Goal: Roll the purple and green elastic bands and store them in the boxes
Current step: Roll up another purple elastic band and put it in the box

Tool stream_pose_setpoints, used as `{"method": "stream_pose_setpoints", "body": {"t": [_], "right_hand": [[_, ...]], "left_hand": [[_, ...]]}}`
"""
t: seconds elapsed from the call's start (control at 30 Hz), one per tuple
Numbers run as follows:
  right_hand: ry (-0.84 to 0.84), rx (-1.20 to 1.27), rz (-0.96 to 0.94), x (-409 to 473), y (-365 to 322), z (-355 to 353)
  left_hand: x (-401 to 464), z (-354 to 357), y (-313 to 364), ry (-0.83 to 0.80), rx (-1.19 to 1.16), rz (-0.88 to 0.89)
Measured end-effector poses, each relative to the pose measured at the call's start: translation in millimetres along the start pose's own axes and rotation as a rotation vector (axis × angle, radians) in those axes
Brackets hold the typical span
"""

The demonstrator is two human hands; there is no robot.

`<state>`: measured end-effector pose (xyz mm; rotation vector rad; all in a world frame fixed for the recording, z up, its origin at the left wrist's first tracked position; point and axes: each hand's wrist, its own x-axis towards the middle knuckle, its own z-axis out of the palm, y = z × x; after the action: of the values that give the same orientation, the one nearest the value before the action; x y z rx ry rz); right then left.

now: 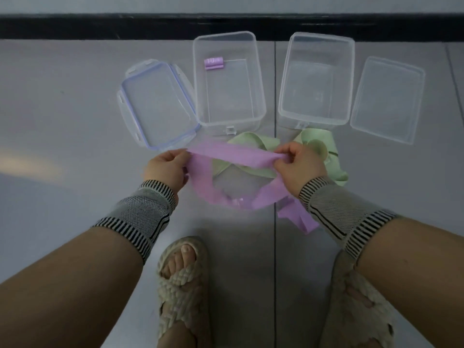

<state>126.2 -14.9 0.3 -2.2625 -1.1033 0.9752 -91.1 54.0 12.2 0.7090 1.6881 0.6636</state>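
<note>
A purple elastic band point(231, 154) is stretched between my two hands above the floor. My left hand point(167, 167) pinches its left end and my right hand point(298, 163) pinches its right end; the rest of the loop hangs below. Green bands point(253, 143) lie in a loose heap on the floor behind it, near the boxes. Another purple band point(298, 218) lies under my right wrist. The left clear box point(253, 71) holds one rolled purple band point(213, 63) in its far corner. Nothing shows inside the right clear box point(349, 79).
A lid with a blue seal point(155, 104) lies left of the left box, and a plain clear lid point(386, 99) lies right of the right box. A dark skirting strip runs along the wall behind. My sandalled feet point(183, 285) stand on the grey floor below my hands.
</note>
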Motion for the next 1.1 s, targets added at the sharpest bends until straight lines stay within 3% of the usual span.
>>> {"method": "stream_pose_setpoints", "body": {"t": [0.1,0.2,0.27,0.43,0.57,0.67,0.77,0.87,0.97,1.03,1.1], "right_hand": [[-0.006,-0.188,-0.033,-5.9,10.4,15.4],[0.083,-0.281,-0.189,-12.1,11.7,21.4],[0.048,-0.335,-0.268,-13.4,9.7,24.5],[-0.15,-0.354,-0.252,-18.8,10.7,36.7],[-0.221,-0.348,-0.217,-19.4,13.5,41.3],[-0.22,-0.299,-0.2,-18.7,12.7,39.9],[-0.166,-0.174,-0.173,-15.8,5.9,35.1],[-0.04,-0.025,-0.157,-11.1,-5.1,25.1],[0.014,0.052,-0.133,-8.6,-12.5,14.7],[0.039,0.071,-0.117,-9.2,-12.6,10.4],[0.053,0.067,-0.106,-10.3,-9.5,9.1]], "left_hand": [[9.6,1.8,-22.3,-0.021,0.461,-0.012],[8.6,6.9,-33.1,0.039,0.746,0.26],[6.7,13.4,-39.9,-0.009,0.846,0.349],[4.4,21.7,-63.2,-0.045,1.13,0.255],[10.9,24.1,-72.9,-0.075,1.208,0.184],[8.3,27.5,-68.8,-0.102,1.09,0.157],[-5.0,31.5,-45.9,-0.157,0.771,0.246],[-30.6,30.1,-2.2,-0.348,0.375,0.299],[-48.3,19.3,36.4,-0.512,-0.013,0.191],[-45.8,8.7,47.8,-0.503,-0.114,0.164],[-32.3,-3.5,45.5,-0.379,-0.078,0.17]]}}
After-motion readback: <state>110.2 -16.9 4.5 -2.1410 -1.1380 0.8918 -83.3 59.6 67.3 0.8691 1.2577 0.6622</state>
